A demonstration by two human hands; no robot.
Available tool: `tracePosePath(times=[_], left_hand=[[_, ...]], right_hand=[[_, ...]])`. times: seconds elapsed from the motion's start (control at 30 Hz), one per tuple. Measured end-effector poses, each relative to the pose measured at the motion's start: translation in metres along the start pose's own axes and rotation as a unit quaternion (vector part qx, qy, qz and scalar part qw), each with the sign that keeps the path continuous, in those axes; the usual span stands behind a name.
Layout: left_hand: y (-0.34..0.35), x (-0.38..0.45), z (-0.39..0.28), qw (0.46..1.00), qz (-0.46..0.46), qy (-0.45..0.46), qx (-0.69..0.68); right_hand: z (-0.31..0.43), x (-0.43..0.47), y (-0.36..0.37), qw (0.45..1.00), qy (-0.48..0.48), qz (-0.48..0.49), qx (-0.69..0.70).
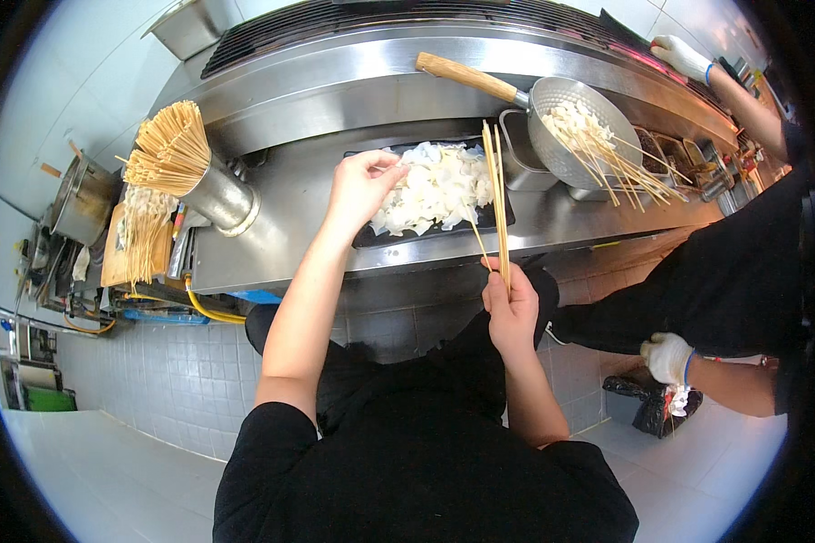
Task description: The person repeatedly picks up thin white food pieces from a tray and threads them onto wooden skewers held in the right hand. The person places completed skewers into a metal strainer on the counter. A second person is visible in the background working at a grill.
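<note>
My right hand (513, 305) grips several bamboo skewers (497, 197) by their lower ends. One skewer (478, 234) leans apart from that bundle, its tip over a pile of thin white food slices (438, 183). The slices lie spread on a black tray (509, 212) on the steel counter. At the pile's upper left edge is my left hand (365, 183), thumb and forefinger close together. Whether a slice is pinched between them cannot be made out.
A steel cylinder (227, 193) full of skewers leans at left, beside a wooden board (112, 254) bearing skewered food. A wooden-handled pan (584, 95) with loaded skewers rests over steel containers (526, 153). At right, a co-worker's gloved hand (682, 58) is by the grill (407, 17).
</note>
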State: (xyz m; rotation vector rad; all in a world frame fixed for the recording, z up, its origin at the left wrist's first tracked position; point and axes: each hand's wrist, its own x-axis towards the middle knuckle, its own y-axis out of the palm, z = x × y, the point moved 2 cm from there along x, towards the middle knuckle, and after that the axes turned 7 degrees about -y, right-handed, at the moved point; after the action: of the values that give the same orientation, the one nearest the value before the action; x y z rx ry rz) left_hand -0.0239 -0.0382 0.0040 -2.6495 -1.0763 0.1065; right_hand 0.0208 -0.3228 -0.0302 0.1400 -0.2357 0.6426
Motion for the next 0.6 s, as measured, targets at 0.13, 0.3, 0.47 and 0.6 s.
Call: tracePosePath(times=[0.13, 0.3, 0.47, 0.6], left_hand=[[-0.006, -0.012, -0.005, 0.967, 0.048, -0.059, -0.242], [-0.011, -0.028, -0.021, 0.952, 0.055, -0.065, -0.293], [-0.011, -0.037, -0.031, 0.960, 0.035, -0.030, -0.275], [-0.009, -0.040, -0.029, 0.981, 0.006, 0.050, -0.185]], right_hand=[[0.008, -0.002, 0.007, 0.998, 0.009, 0.046, -0.047], [0.014, -0.003, 0.017, 0.991, 0.001, 0.061, -0.115], [0.019, -0.002, 0.019, 0.989, -0.016, 0.066, -0.133], [0.022, -0.005, 0.021, 0.992, 0.008, 0.066, -0.110]])
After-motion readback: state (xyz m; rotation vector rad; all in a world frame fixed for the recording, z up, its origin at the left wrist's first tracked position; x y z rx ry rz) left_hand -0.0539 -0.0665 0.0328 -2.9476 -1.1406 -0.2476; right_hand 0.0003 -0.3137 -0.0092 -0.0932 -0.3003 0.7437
